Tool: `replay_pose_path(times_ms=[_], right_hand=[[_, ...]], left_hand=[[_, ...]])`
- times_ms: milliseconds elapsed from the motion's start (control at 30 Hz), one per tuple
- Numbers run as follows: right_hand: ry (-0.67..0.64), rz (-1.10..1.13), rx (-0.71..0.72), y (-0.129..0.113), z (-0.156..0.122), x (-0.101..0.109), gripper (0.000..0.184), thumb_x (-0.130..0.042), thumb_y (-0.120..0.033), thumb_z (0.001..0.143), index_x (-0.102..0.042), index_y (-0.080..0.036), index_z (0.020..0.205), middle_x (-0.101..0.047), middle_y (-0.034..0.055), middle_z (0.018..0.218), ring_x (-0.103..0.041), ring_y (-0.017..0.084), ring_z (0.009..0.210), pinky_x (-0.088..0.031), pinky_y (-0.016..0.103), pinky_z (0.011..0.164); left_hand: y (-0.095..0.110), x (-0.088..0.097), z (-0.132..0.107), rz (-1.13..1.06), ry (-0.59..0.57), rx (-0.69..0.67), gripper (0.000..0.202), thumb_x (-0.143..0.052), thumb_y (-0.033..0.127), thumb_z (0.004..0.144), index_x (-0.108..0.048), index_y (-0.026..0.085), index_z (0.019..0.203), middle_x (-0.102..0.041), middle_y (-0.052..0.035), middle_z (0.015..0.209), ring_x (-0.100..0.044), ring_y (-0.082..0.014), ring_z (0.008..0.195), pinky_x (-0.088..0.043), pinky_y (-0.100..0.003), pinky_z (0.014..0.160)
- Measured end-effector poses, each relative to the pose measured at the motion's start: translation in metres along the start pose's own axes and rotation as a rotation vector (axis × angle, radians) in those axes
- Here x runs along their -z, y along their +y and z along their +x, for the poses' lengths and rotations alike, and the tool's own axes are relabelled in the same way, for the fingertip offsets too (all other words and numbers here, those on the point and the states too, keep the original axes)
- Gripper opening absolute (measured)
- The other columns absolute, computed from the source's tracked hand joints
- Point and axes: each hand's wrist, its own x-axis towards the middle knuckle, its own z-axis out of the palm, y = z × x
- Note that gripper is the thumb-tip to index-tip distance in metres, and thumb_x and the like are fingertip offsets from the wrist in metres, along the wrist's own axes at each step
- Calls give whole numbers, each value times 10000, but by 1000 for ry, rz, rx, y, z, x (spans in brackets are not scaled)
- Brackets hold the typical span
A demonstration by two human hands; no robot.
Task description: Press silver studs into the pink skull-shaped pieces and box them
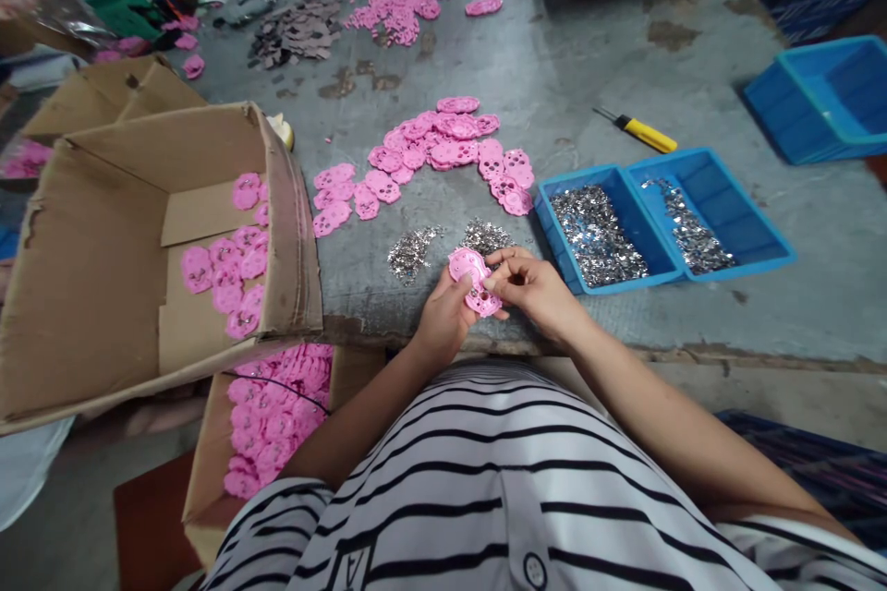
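My left hand is closed around a pink plastic piece, held just above the near edge of the grey table. My right hand pinches at the same pink piece from the right, fingers pressed together on it; any small metal part between them is too small to make out. Two little heaps of shiny metal bits lie on the table right behind my hands. A curved spread of pink pieces lies further back.
A blue double tray with metal bits sits to the right, and a blue bin behind it. A yellow utility knife lies near them. An open cardboard box with pink pieces stands at the left, and another box below it.
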Motion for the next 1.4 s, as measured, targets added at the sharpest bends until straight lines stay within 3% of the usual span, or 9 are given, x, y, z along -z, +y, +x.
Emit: replay_pose_path(times_ms=[133, 367, 967, 1200, 1400], right_hand=[[-3, 9, 6, 0, -1, -1, 298, -772, -405, 615, -593, -172, 562, -569, 102, 1013, -554, 188, 792, -485, 292, 528], [-24, -3, 36, 2, 0, -2, 363, -759, -474, 642, -567, -178, 559, -565, 61, 894, -503, 132, 679, -451, 265, 525], [-6, -55, 88, 9, -1, -3, 334, -719, -460, 689, -559, -188, 577, -577, 62, 864, -528, 158, 719, -462, 292, 591], [58, -165, 210, 19, -2, -7, 242, -664, -407, 745, -572, -199, 663, -590, 58, 872, -529, 151, 713, -454, 283, 584], [-44, -115, 66, 15, 0, 1, 257, -662, -436, 749, -534, -216, 785, -529, -19, 674, -476, 128, 543, -405, 272, 494]], left_hand=[[0, 0, 1, 1, -3, 4, 242, -649, 208, 786, -553, 182, 1006, -678, -45, 974, -655, -219, 995, -604, -370, 789], [1, -1, 1, 16, 21, 14, 211, -640, 195, 792, -559, 181, 987, -680, -46, 992, -653, -221, 1006, -604, -352, 783], [-5, 2, 3, -3, 15, 9, 240, -634, 186, 791, -547, 182, 1014, -672, -31, 899, -662, -217, 979, -600, -350, 778], [-4, 0, 2, -53, 49, 14, 266, -662, 187, 770, -540, 183, 1006, -676, -39, 916, -656, -226, 1027, -563, -356, 848], [-7, 5, 2, 5, -35, 37, 382, -707, 273, 733, -510, 188, 1049, -690, -47, 916, -689, -244, 926, -575, -369, 754]])
